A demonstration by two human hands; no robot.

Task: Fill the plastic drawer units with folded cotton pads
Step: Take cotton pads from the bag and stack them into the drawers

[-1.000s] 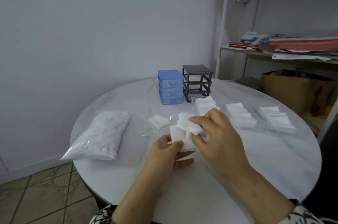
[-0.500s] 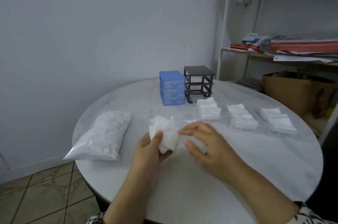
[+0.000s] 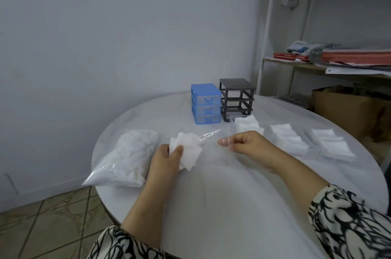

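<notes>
Head view: left hand (image 3: 167,158) grips a fanned bunch of cotton pads (image 3: 188,148), raised over the round table (image 3: 232,205), corners pointing up and right. Right hand (image 3: 247,144) pinches a clear plastic bag (image 3: 211,138). Blue drawer unit (image 3: 205,103) and grey frame (image 3: 237,98) stand upright, touching, at the far edge. Three filled clear drawers (image 3: 292,138) lie in a row right. Bagged pads (image 3: 129,157) overhang the left edge

Bag of pads (image 3: 129,157) lies left; drawer units (image 3: 205,103) stand behind three filled drawers (image 3: 288,139).
</notes>
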